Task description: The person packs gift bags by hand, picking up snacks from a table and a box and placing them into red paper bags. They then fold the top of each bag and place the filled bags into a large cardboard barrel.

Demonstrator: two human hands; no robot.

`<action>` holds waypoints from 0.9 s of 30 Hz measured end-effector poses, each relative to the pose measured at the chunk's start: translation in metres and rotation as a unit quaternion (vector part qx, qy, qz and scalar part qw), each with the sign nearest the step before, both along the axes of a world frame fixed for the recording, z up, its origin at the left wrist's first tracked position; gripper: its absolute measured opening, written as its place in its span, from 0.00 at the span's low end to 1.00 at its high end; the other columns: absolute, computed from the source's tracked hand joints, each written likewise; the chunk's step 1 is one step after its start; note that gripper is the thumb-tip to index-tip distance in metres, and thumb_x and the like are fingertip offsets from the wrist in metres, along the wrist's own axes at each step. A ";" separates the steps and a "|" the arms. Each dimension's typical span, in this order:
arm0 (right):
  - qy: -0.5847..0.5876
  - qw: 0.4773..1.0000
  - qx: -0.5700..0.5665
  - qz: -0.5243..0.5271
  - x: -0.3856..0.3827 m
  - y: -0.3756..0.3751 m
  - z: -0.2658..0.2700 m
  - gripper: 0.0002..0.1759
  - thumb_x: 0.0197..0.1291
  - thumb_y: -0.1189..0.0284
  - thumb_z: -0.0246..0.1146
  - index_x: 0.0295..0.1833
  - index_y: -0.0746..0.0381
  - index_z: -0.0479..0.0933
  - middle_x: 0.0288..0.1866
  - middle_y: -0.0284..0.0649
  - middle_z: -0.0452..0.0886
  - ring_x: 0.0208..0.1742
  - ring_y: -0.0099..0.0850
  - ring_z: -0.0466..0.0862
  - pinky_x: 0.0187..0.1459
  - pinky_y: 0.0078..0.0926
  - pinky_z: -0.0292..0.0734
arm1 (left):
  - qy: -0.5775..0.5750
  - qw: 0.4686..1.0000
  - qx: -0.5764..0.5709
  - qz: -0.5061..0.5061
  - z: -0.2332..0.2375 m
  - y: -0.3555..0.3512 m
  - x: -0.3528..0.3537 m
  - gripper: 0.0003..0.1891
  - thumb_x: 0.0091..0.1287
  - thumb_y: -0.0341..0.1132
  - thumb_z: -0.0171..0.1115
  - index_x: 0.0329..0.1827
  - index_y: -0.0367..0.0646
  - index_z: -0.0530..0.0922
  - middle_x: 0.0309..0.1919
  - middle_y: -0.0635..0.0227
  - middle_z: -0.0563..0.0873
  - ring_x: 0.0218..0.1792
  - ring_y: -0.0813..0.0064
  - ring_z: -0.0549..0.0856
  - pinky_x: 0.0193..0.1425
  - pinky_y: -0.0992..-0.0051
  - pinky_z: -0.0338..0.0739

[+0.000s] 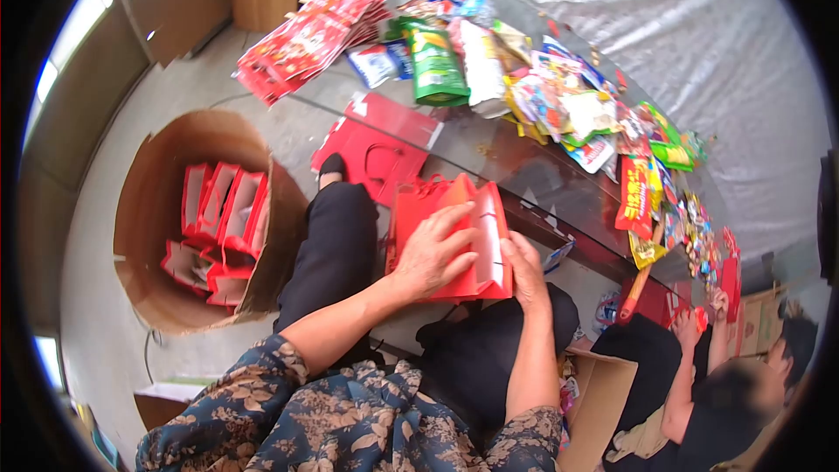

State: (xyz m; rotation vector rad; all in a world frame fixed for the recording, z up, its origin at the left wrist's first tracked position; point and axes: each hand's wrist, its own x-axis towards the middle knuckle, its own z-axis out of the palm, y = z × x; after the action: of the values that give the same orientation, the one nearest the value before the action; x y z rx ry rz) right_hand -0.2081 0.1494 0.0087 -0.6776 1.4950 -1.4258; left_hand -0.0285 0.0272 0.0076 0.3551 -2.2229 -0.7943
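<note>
A red paper gift bag (472, 210) with a white inside rests on my lap, against the edge of the glass table (533, 177). My left hand (434, 251) lies flat on the bag's red side with fingers spread. My right hand (526, 269) grips the bag's near edge from the right. Both forearms come out of dark floral sleeves.
Snack packets (559, 96) lie heaped along the table, with a stack of flat red bags (306, 35) at its far end and another red bag (377, 144) under the glass. A large cardboard box (157, 210) on the floor at left holds red bags. Another person (717, 385) sits at lower right.
</note>
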 end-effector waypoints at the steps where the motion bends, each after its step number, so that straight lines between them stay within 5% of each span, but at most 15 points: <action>1: -0.012 1.000 -0.011 0.004 0.002 -0.002 0.002 0.25 0.67 0.59 0.62 0.60 0.67 0.73 0.51 0.39 0.82 0.49 0.23 0.81 0.52 0.21 0.76 | -0.013 1.000 0.007 0.000 0.002 -0.001 0.002 0.19 0.60 0.38 0.66 0.54 0.44 0.79 0.68 0.54 0.70 0.64 0.50 0.72 0.65 0.56 0.70; 8: 0.006 0.997 -0.078 0.014 -0.001 -0.011 -0.003 0.26 0.66 0.64 0.64 0.64 0.67 0.71 0.45 0.37 0.83 0.45 0.19 0.81 0.47 0.19 0.75 | -0.099 0.994 0.022 -0.039 0.026 -0.004 -0.002 0.18 0.63 0.42 0.67 0.53 0.45 0.79 0.68 0.54 0.70 0.62 0.50 0.76 0.62 0.58 0.75; 11: 0.027 0.996 -0.088 0.017 -0.003 -0.010 -0.010 0.29 0.65 0.65 0.65 0.66 0.69 0.69 0.42 0.36 0.82 0.42 0.18 0.80 0.44 0.19 0.75 | -0.124 0.989 -0.035 -0.067 0.033 -0.013 -0.008 0.17 0.63 0.44 0.67 0.47 0.41 0.80 0.65 0.56 0.72 0.52 0.52 0.82 0.53 0.61 0.80; 12: 0.031 0.995 -0.090 0.021 -0.002 -0.009 -0.008 0.29 0.65 0.65 0.65 0.66 0.69 0.68 0.42 0.35 0.82 0.42 0.19 0.80 0.44 0.19 0.75 | -0.160 0.983 -0.013 -0.085 0.044 -0.015 -0.008 0.16 0.65 0.44 0.65 0.47 0.41 0.81 0.61 0.54 0.75 0.56 0.50 0.80 0.57 0.61 0.78; 16: 0.038 0.995 -0.094 0.017 -0.002 -0.007 -0.011 0.36 0.63 0.63 0.67 0.71 0.67 0.65 0.38 0.34 0.81 0.38 0.17 0.78 0.40 0.18 0.74 | -0.176 0.977 -0.058 -0.105 0.049 -0.032 -0.022 0.14 0.67 0.42 0.64 0.40 0.39 0.83 0.43 0.61 0.83 0.43 0.57 0.84 0.46 0.64 0.80; 25: 0.026 0.999 -0.044 0.015 0.009 0.000 0.008 0.39 0.62 0.64 0.67 0.75 0.63 0.60 0.36 0.33 0.79 0.38 0.17 0.78 0.41 0.18 0.73 | -0.131 0.984 -0.072 -0.096 0.038 -0.043 -0.031 0.11 0.65 0.39 0.65 0.33 0.38 0.82 0.33 0.62 0.80 0.34 0.59 0.83 0.36 0.64 0.79; 27: 0.004 0.999 -0.032 0.024 0.009 0.005 0.010 0.37 0.63 0.67 0.66 0.75 0.65 0.60 0.43 0.35 0.80 0.41 0.18 0.79 0.46 0.20 0.75 | -0.131 0.983 -0.089 -0.094 0.039 -0.042 -0.030 0.11 0.65 0.39 0.65 0.32 0.39 0.81 0.32 0.62 0.79 0.32 0.59 0.83 0.34 0.63 0.78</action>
State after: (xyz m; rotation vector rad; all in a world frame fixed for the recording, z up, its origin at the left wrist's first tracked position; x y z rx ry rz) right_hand -0.1988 0.1541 0.0183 -0.7551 1.4350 -1.4405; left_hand -0.0581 -0.0148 0.0466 0.1708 -2.5821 -0.6696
